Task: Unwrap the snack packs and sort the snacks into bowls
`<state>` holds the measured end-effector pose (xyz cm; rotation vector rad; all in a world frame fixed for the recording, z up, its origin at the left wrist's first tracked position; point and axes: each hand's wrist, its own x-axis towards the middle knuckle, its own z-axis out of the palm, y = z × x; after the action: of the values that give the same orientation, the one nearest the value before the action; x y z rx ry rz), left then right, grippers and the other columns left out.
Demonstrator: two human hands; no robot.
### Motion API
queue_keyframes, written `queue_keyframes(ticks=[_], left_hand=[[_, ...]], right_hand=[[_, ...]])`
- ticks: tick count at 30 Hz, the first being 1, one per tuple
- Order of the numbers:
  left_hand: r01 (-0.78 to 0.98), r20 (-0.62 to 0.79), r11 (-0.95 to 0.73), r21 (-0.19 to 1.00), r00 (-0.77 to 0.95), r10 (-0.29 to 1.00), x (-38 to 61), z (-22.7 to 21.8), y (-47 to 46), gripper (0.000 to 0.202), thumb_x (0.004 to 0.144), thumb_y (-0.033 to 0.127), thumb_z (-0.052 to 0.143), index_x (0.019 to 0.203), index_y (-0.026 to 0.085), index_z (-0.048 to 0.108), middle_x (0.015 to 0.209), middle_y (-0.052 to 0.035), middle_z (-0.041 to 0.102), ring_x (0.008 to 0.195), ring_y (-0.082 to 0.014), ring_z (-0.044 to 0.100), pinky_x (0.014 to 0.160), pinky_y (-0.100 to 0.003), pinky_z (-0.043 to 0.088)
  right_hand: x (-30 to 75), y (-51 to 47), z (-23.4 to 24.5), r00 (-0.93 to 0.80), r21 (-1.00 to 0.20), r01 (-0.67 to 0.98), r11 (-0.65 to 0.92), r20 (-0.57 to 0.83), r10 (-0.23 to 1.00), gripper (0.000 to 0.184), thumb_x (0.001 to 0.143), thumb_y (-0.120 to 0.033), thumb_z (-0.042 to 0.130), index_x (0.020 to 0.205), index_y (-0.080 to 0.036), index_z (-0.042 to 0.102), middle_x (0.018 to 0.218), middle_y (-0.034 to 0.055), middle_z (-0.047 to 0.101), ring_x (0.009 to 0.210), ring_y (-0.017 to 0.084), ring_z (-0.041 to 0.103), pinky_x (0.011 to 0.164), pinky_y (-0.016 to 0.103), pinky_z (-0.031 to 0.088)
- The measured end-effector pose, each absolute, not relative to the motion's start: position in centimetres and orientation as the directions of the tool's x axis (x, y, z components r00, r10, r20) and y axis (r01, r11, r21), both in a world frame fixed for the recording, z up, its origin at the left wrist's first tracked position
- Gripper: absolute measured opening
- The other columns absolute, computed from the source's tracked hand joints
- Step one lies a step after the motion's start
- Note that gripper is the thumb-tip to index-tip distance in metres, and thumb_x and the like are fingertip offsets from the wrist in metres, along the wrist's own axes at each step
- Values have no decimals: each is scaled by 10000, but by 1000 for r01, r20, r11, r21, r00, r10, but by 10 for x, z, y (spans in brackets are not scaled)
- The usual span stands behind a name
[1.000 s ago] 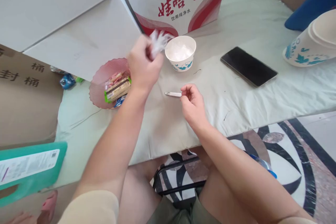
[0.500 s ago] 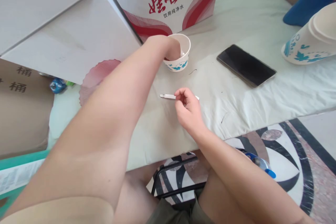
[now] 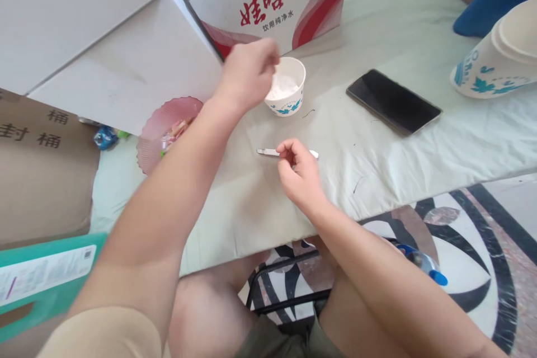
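Note:
Over the left rim of a paper cup [image 3: 287, 107] with blue leaf prints is my left hand [image 3: 251, 70], its fingers curled together and somewhat blurred. Whatever they may pinch is hidden. Inside the cup lies some white, crumpled-looking material [image 3: 284, 87]. My right hand [image 3: 300, 170] rests on the cloth with fingers curled and thumb close to the index finger; what is between them cannot be made out. A slim white tool [image 3: 267, 152] with a metal-looking tip lies beneath these fingers, showing on both sides of the hand.
A black phone [image 3: 394, 100] lies right of the cup, with stacked paper cups [image 3: 486, 67] farther right. Behind stands a white and red carton [image 3: 277, 5]. A pink scalloped dish [image 3: 153, 128] holds small wrapped pieces. Beside the left arm is a green box [image 3: 54, 291].
My left hand has risen out of the paper cup and moved up and left, revealing the white material inside. My right hand has stayed by the slim white tool.

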<state>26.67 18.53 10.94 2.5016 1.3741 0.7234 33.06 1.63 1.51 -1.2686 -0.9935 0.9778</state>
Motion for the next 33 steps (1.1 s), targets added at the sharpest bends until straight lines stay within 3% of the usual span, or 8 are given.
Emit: queue_keyframes(ticks=[2,5,11,20,25,28,30,33], left_hand=[[639,428,-561,526,371,824,232,102,156,174,798,38,548,777,196,618,728,15,643,694,-117,571,685,-265,435],[609,351,-405,682,213,912,193,70,127,75,836,188,570,875,201,634,807,1,632,728,-134,587,663,-261,461],[639,204,-377,670,331,922,205,22,153,590,758,229,748,1316,251,556,1354,-109,546,1210,-257,593,933,-368,540],[585,132,-516,626,572,809,266,35,193,192,817,256,698,992,202,641,1221,-74,587,1033,-188,614,900,-329,545],[594,128,-473,651,529,839,288,39,199,201,810,226,700,1001,203,643,1143,-62,555,906,-161,645,914,-359,550],[577,108,-467,670,546,831,303,38,208,220,781,193,690,989,213,619,964,-22,591,863,-174,646,926,-389,550],[518,83,-468,716,603,794,317,34,218,291,761,177,677,1040,217,603,951,-27,636,970,-214,662,957,-408,545],[364,56,-434,824,710,702,345,25,231,560,730,97,595,1273,214,531,1222,-100,670,1241,-252,634,1072,-426,506]], right_hand=[[331,17,16,282,-998,-38,52,39,959,183,719,-189,458,866,-230,561,803,-1,561,705,151,498,676,303,389],[331,18,17,288,-999,-29,42,32,957,172,727,-197,461,863,-231,562,811,1,575,703,151,499,657,299,382],[327,23,14,344,-998,13,67,67,937,165,748,-209,467,882,-234,561,845,4,599,742,157,525,729,321,417],[367,25,4,561,-997,-47,64,27,827,165,761,-240,493,918,-242,542,868,4,576,777,164,553,749,338,436],[401,43,18,603,-990,141,-30,62,795,152,787,-206,498,928,-242,544,902,25,589,801,184,561,765,348,461],[421,71,30,473,-886,439,-146,90,876,106,819,-217,539,902,-224,605,1008,89,620,942,252,613,859,409,494],[436,91,37,372,-735,654,-179,107,922,157,845,-254,579,953,-217,686,1137,143,618,1097,326,607,948,469,488],[462,117,42,314,-555,800,-228,63,947,311,891,-297,572,1146,-220,733,1266,192,597,1213,383,582,1001,501,479]])
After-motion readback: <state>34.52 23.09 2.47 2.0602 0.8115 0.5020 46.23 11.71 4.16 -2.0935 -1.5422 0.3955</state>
